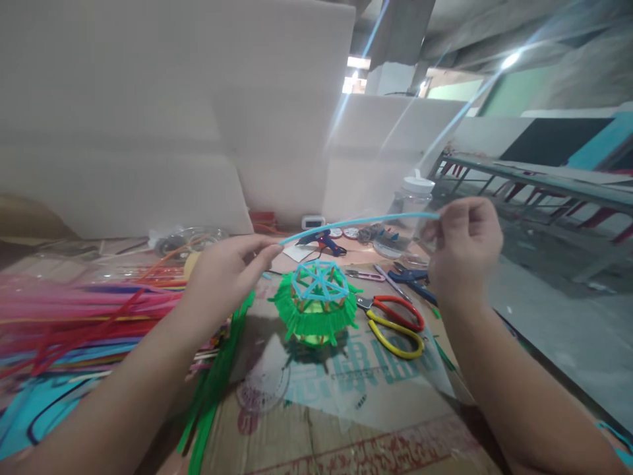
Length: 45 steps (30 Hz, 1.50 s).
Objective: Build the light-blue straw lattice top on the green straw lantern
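Note:
A light blue pipe cleaner [356, 223] is stretched in a slight arch between my two hands. My left hand [235, 270] pinches one end, at the left. The other end is in the closed fingers of my right hand [465, 244], raised higher on the right. Below the strip, on the cardboard, stands a small handmade model [319, 307] with a green fringed skirt and a light blue spoked ring on top. Neither hand touches it. Scissors [395, 323] with one red and one yellow handle lie just right of the model.
Pink, red and blue pipe cleaners [89, 316] are heaped at the left, with green strips [217, 382] beside them. A blue glue gun [324, 243], pliers [410, 277] and a lidded clear jar [417, 191] stand or lie behind. White panels [173, 119] rise at the back.

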{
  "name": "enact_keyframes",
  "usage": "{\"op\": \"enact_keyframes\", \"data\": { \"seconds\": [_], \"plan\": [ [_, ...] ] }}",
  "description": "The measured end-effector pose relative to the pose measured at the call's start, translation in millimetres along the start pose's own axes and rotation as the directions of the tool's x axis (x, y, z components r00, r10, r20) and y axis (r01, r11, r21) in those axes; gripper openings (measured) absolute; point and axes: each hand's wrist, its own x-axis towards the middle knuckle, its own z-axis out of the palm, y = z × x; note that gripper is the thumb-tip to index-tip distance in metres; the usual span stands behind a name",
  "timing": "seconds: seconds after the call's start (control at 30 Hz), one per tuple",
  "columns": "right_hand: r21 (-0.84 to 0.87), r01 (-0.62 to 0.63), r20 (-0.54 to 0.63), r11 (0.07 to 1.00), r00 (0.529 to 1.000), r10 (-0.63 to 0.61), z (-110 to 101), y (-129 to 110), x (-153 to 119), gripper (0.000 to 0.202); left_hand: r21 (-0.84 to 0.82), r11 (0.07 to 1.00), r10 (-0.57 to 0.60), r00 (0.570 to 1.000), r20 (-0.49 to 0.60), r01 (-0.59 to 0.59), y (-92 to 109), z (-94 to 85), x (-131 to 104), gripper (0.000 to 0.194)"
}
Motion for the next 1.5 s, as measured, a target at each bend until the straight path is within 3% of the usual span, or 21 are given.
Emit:
{"op": "enact_keyframes", "data": {
  "seconds": [0.07,0.1,0.17,0.23,0.3,0.37,0.47,0.57,0.7,0.77,0.83,0.97,1.1,1.2,1.3,1.4,1.5],
  "plan": [
    [-0.129,0.144,0.125,0.981,0.984,-0.128,2.4,-9.9,-11.7,0.022,0.017,0.999,0.050,0.999,0.000,-0.050,0.8,2.9,-1.5,0.035],
    [-0.154,0.218,0.229,0.964,0.957,-0.180,5.5,-18.3,-16.7,0.010,0.011,0.996,0.086,0.996,0.014,-0.086,1.7,4.4,-2.3,0.037],
    [-0.227,0.305,0.387,0.925,0.900,-0.202,12.8,-36.9,-22.5,0.029,0.003,0.988,0.153,0.987,0.044,-0.153,3.3,6.5,-3.7,0.040],
    [-0.307,0.371,0.424,0.876,0.878,-0.223,17.0,-51.7,-21.4,0.053,0.055,0.982,0.177,0.984,0.032,-0.179,3.1,6.7,-4.1,0.041],
    [-0.374,0.409,0.385,0.832,0.885,-0.262,14.7,-60.2,-15.9,0.066,0.162,0.974,0.163,0.986,-0.012,-0.159,0.2,4.8,-3.1,0.041],
    [-0.435,0.460,0.348,0.774,0.879,-0.327,6.9,-64.8,-10.3,0.069,0.251,0.959,0.146,0.988,-0.047,-0.129,-3.2,2.1,-1.4,0.043],
    [-0.529,0.571,0.423,0.628,0.819,-0.389,-3.0,-70.6,-9.2,0.064,0.262,0.954,0.160,0.986,-0.042,-0.144,-3.0,0.7,-0.8,0.043],
    [-0.466,0.669,0.576,0.579,0.726,-0.376,3.3,-71.5,-18.8,0.059,0.169,0.952,0.258,0.966,0.007,-0.256,6.3,5.2,-5.8,0.038],
    [-0.214,0.691,0.735,0.691,0.580,-0.352,26.2,-50.2,-36.4,0.039,-0.063,0.921,0.387,0.919,0.071,-0.383,20.6,14.6,-15.9,0.033],
    [-0.113,0.660,0.761,0.743,0.538,-0.363,33.2,-34.9,-41.6,0.028,-0.128,0.914,0.397,0.915,0.075,-0.386,22.5,16.6,-17.2,0.033],
    [-0.113,0.617,0.765,0.779,0.554,-0.328,34.7,-23.3,-42.2,0.021,-0.129,0.923,0.375,0.924,0.078,-0.363,19.7,15.1,-14.4,0.035],
    [-0.223,0.470,0.753,0.854,0.639,-0.155,28.9,-17.1,-34.9,0.017,-0.054,0.976,0.213,0.973,0.088,-0.209,5.1,5.0,-2.1,0.045],
    [-0.154,0.347,0.787,0.925,0.609,-0.097,23.4,-17.1,-32.8,0.015,0.026,0.991,0.126,0.983,0.133,-0.130,-6.4,-1.8,5.6,0.050],
    [-0.140,0.301,0.807,0.943,0.587,-0.068,20.8,-12.9,-36.5,0.016,-0.063,0.990,0.134,0.974,0.183,-0.124,-8.6,0.4,7.1,0.040],
    [-0.149,0.280,0.813,0.948,0.581,-0.044,19.2,-8.7,-39.7,0.017,-0.183,0.983,0.076,0.963,0.258,-0.029,-10.1,5.6,8.0,0.037],
    [-0.159,0.271,0.810,0.949,0.586,-0.032,19.7,-7.9,-41.5,0.017,-0.248,0.968,0.071,0.925,0.373,0.025,-13.6,9.9,9.2,0.033],
    [-0.158,0.276,0.805,0.948,0.592,-0.038,21.4,-8.5,-43.3,0.017,-0.277,0.960,0.075,0.905,0.418,0.048,-16.5,12.7,9.7,0.031]
  ]
}}
